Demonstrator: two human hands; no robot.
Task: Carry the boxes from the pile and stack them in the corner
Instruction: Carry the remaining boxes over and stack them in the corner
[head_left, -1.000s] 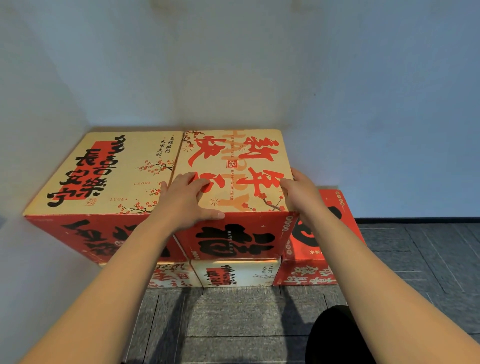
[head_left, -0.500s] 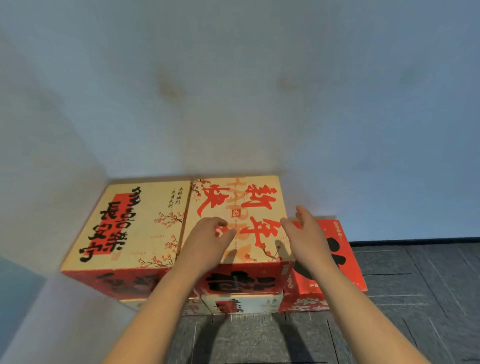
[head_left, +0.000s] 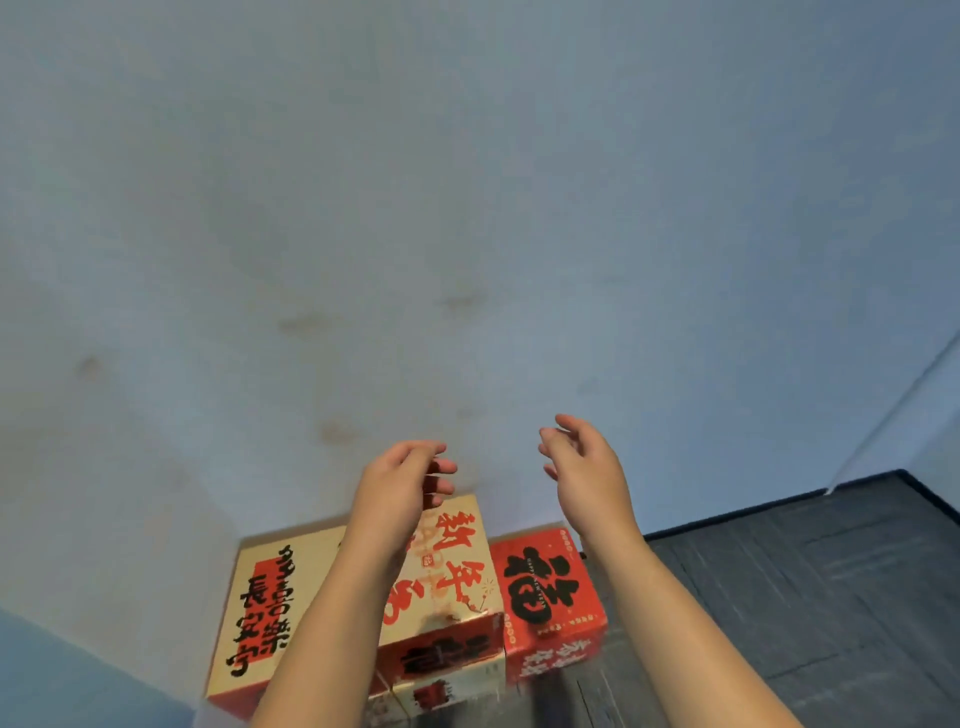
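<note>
Boxes (head_left: 452, 564) stacked against the wall (head_left: 467, 208), left hand (head_left: 395, 493) and right hand (head_left: 584, 470) hovering above them, fingers (head_left: 571, 423) loosely curled, holding nothing

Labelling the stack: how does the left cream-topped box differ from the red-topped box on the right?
Top: the cream-topped box shows black characters over a red panel; the red-topped box shows one big black character. Height: the cream-topped box sits in the upper layer; the red-topped box sits lower. Shared: both are printed cartons.

Left hand (head_left: 400, 488) and right hand (head_left: 587, 467) are bare (forearms (head_left: 322, 623) likewise).
</note>
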